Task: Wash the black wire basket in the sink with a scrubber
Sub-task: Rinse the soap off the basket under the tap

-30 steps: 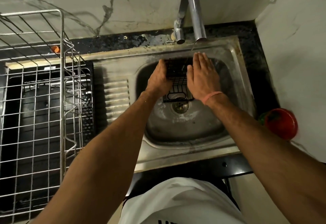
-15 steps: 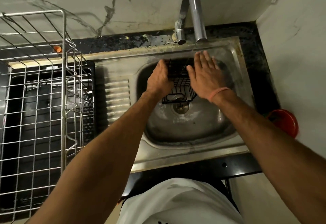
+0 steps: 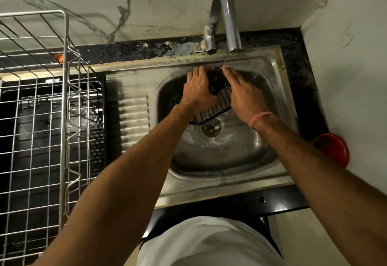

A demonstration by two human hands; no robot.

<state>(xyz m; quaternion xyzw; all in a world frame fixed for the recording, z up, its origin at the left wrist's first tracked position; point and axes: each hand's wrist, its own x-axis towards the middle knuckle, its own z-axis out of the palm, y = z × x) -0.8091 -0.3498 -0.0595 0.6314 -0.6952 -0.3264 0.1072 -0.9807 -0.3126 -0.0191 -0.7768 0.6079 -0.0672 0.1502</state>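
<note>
The black wire basket [image 3: 215, 111] stands tilted in the steel sink [image 3: 278, 90], its lower edge just above the drain [image 3: 211, 127]. My left hand [image 3: 198, 91] grips the basket's left side. My right hand [image 3: 244, 95] curls over its upper right side, pressing a dark, rough scrubber [image 3: 217, 80] against the wires. Both hands cover most of the basket's top. A thin stream of water runs from the tap [image 3: 231, 21] onto my right fingertips and the basket's top corner.
A tall steel wire dish rack [image 3: 65, 119] over a black tray fills the left, beside the sink's ribbed drainboard [image 3: 134, 117]. A red bowl [image 3: 333, 148] sits on the dark counter at the right. Walls close in behind and to the right.
My right hand went from flat with straight fingers to curled over the basket's top, closer to my left hand. The basket has tipped, its lower edge swinging left.
</note>
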